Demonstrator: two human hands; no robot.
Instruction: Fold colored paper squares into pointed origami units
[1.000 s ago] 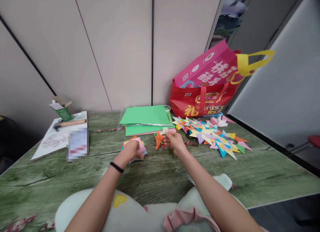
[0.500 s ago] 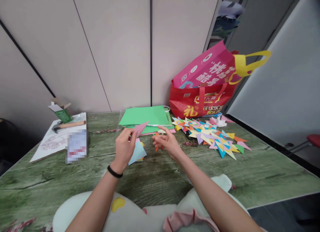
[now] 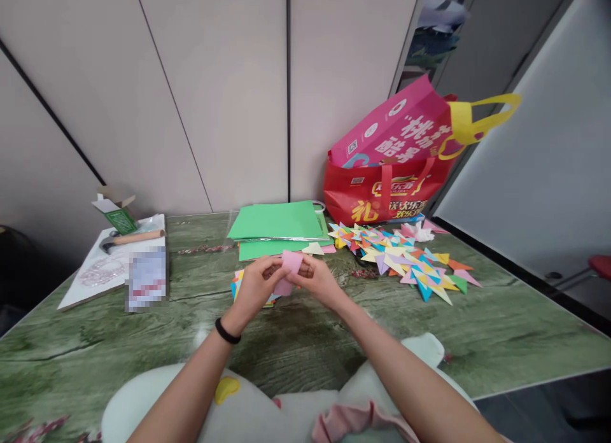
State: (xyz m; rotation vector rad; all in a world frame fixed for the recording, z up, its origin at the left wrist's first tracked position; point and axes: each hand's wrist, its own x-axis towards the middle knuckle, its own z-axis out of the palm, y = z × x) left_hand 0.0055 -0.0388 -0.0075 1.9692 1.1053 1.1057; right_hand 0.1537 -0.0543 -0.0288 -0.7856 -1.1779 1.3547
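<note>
A small sheet of pink paper (image 3: 291, 261) is held upright in front of me between both hands. My left hand (image 3: 259, 282) pinches its left side, with a black band round the wrist. My right hand (image 3: 317, 279) grips the right side between thumb and fingers. Under and behind my left hand, part of a stack of coloured paper (image 3: 237, 281) shows on the table; the rest is hidden by the hand. Close behind the hands lie green sheets (image 3: 277, 221) and a small pale piece of paper (image 3: 312, 248).
Many folded paper stars (image 3: 420, 271) are heaped at the right, before a red bag (image 3: 363, 188) holding a pink box (image 3: 396, 131). On the left, a hammer (image 3: 138, 237) and a small green box (image 3: 121, 219) rest on a white board (image 3: 95, 274). A wall stands behind the table.
Both hands have come together, the left moving right. The pink paper, a pointed shape in the left hand before, now appears as a flat rectangle, and the right hand has taken hold of it.
</note>
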